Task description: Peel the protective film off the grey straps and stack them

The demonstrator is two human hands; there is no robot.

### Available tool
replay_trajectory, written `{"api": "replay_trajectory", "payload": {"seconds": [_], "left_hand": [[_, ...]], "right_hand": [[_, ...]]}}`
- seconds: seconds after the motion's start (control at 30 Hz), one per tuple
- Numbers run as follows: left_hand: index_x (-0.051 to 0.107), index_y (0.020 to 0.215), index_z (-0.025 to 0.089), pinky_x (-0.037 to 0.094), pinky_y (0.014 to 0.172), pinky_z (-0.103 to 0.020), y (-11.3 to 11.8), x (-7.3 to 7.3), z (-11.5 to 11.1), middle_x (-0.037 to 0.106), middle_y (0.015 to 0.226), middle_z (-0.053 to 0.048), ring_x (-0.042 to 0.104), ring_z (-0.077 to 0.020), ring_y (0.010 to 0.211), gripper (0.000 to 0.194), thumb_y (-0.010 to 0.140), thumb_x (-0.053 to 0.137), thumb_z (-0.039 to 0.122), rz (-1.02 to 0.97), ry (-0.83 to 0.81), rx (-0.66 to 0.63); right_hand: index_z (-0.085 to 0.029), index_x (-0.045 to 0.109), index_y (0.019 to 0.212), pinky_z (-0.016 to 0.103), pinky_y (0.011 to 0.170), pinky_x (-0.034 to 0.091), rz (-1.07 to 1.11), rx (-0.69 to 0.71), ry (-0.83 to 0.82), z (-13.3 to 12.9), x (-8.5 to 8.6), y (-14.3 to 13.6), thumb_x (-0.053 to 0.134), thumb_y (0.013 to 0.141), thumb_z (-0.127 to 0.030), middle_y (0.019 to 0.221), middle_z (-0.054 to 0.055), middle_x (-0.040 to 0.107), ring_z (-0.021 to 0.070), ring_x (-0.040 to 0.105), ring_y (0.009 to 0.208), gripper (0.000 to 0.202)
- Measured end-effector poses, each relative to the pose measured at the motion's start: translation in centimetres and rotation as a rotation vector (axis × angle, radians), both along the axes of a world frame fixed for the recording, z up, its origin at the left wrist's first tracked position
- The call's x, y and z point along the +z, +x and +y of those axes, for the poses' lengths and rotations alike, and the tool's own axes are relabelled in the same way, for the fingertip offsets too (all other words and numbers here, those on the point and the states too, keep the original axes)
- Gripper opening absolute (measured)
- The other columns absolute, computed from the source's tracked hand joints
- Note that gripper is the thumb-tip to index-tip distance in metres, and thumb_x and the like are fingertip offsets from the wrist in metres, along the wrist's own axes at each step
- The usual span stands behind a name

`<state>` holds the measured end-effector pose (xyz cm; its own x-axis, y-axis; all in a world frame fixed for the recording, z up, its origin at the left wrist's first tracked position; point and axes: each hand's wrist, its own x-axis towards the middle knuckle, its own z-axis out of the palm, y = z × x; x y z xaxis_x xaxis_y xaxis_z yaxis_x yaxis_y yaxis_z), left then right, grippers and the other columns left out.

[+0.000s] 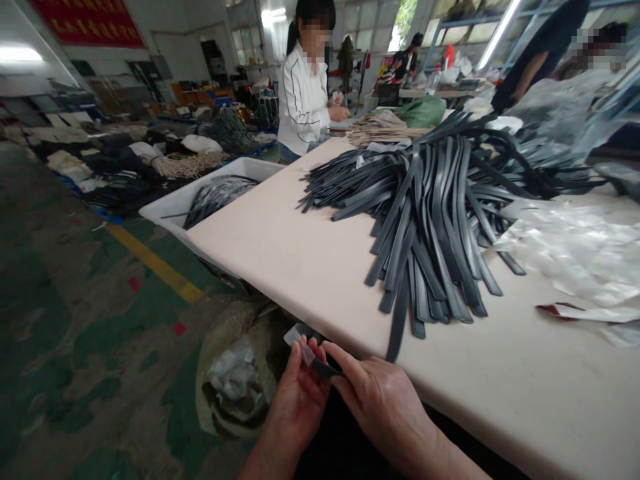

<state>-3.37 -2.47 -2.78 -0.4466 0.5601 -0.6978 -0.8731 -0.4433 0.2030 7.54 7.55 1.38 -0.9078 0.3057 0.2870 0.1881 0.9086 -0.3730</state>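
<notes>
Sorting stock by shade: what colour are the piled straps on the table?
Dark grey straps, clearest in the head view.

Two hands at the table's [300, 267] near edge, the left hand [295, 400] and the right hand [385, 400], share one dark strap end [325, 367]; one big heap of dark straps [440, 213] toward the far right corner, too many to count; one white bin [210, 197] off the left edge; one person in white [303, 100] at the far corner.

Red banner [87, 21]: text illegible
</notes>
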Motion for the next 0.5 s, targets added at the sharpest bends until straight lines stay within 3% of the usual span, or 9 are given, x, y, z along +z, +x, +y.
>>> {"api": "replay_trajectory", "payload": {"seconds": [0.23,0.5], "left_hand": [[0.073,0.085,0.016,0.060,0.065,-0.021,0.1,0.1,0.0,0.079,0.082,-0.004,0.074,-0.0126,0.075,0.025,0.097,0.050,0.021,-0.019,-0.010,-0.005],[0.074,0.089,0.014,0.059,0.073,-0.025,1.9,-1.2,-0.4,0.079,0.086,-0.006,0.073,-0.0145,0.080,0.018,0.094,0.058,0.021,0.009,0.121,-0.102]], "right_hand": [[-0.019,0.059,0.126,0.024,0.056,0.052,0.007,-0.006,0.011,0.0,0.2,0.1,0.064,0.084,-0.011,0.074,0.001,0.076,0.0172,0.070,0.057,0.043],[-0.018,0.060,0.126,0.026,0.057,0.055,0.018,-0.048,0.028,-0.2,-0.3,-0.6,0.067,0.084,-0.011,0.078,0.002,0.077,0.0195,0.072,0.059,0.043]]}}
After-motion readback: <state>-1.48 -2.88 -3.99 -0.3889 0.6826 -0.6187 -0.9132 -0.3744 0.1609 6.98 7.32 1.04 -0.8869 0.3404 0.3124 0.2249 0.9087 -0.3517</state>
